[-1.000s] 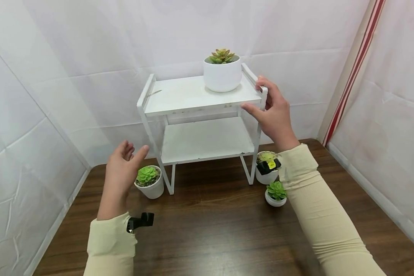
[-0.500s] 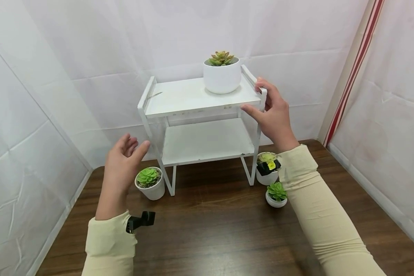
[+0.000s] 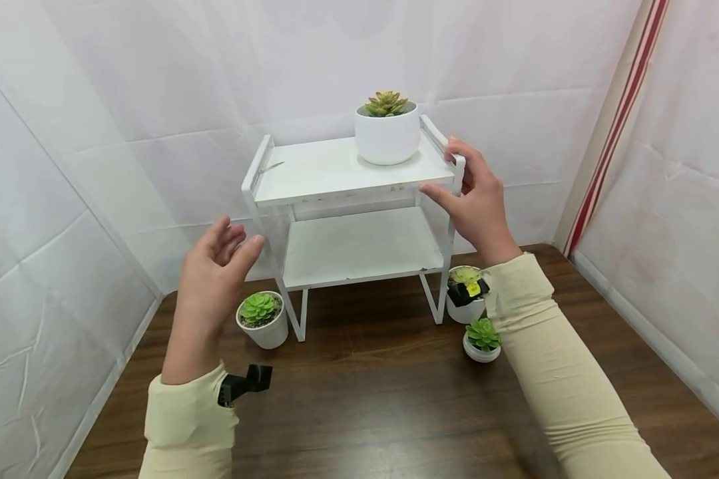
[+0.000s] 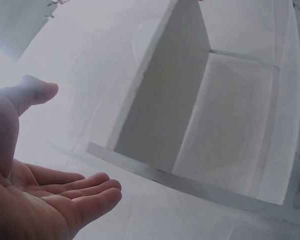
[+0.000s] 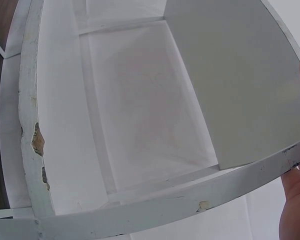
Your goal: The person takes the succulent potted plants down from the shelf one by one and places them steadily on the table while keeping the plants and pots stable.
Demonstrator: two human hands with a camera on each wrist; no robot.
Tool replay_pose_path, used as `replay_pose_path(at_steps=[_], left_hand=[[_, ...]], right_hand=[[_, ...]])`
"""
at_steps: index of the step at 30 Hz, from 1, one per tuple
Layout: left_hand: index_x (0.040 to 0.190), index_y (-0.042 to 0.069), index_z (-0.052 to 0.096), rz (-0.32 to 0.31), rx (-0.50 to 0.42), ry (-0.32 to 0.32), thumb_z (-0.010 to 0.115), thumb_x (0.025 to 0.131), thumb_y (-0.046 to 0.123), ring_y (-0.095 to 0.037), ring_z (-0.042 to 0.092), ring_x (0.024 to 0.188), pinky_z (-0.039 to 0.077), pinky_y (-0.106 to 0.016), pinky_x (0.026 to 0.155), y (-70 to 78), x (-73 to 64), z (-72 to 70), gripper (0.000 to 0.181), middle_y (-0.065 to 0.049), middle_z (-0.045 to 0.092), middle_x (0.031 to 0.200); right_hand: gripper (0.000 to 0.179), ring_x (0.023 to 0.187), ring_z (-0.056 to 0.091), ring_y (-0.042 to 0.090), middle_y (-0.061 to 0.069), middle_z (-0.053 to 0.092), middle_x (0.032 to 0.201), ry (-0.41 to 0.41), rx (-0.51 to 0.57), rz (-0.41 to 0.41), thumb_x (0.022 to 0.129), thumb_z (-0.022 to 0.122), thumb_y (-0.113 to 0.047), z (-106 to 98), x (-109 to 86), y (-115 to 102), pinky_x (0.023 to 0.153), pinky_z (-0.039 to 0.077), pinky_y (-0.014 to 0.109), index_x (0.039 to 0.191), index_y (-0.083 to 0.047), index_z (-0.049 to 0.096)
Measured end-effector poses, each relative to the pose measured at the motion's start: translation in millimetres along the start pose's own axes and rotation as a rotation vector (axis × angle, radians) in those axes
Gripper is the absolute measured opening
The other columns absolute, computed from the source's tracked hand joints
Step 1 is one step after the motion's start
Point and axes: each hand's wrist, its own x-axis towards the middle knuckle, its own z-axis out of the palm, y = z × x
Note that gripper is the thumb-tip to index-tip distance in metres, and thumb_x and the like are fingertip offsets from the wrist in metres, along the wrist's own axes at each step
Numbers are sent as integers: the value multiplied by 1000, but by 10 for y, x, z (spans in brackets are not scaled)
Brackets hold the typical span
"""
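A white two-tier shelf [image 3: 359, 246] stands on the wooden table, its paint chipped in places. My right hand [image 3: 478, 199] grips its upper right corner, thumb at the top board's front edge and fingers over the side rail. In the right wrist view, part of that hand [image 5: 296, 200] shows at the right post. My left hand [image 3: 210, 279] is held up beside the left post, fingers loosely bent and thumb apart. The left wrist view shows this hand [image 4: 45, 195] with a gap between it and the shelf frame. On the top board sits a white bowl-shaped pot with a succulent [image 3: 387, 136].
A potted green succulent [image 3: 263, 319] stands by the shelf's left foot. At the right foot are another potted succulent [image 3: 466, 306], partly hidden by the wrist camera, and a small one [image 3: 482, 339] in front. White curtains surround the brown table [image 3: 347, 412].
My left hand has risen slightly along the left side of the shelf. My right hand keeps its place at the upper right corner, and the whole head view has shifted a little.
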Motion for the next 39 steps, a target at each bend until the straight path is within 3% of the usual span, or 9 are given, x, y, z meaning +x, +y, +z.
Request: replay_pose_path(at_steps=[10, 25, 39], left_hand=[[154, 10, 26, 64, 5, -12, 64, 93, 38, -16, 43, 138, 35, -37, 112, 138, 0, 32, 77, -8, 43, 150], [152, 10, 31, 75, -16, -31, 67, 90, 42, -15, 45, 136, 38, -34, 110, 318, 61, 147, 78, -6, 46, 148], [150, 8, 36, 130, 2, -55, 65, 91, 42, -13, 46, 135, 38, -34, 110, 431, 182, 222, 74, -7, 45, 150]], right_hand=[[63, 122, 57, 15, -8, 40, 153, -2, 19, -6, 79, 82, -25, 5, 7, 13, 87, 47, 18, 134, -17, 52], [64, 126, 54, 14, -8, 39, 153, -6, 19, 4, 78, 82, -27, 0, -17, 22, 91, 48, 22, 134, -18, 52], [64, 128, 52, 14, -4, 40, 153, -12, 33, -5, 78, 83, -23, 9, 8, -8, 95, 47, 23, 134, -18, 52]])
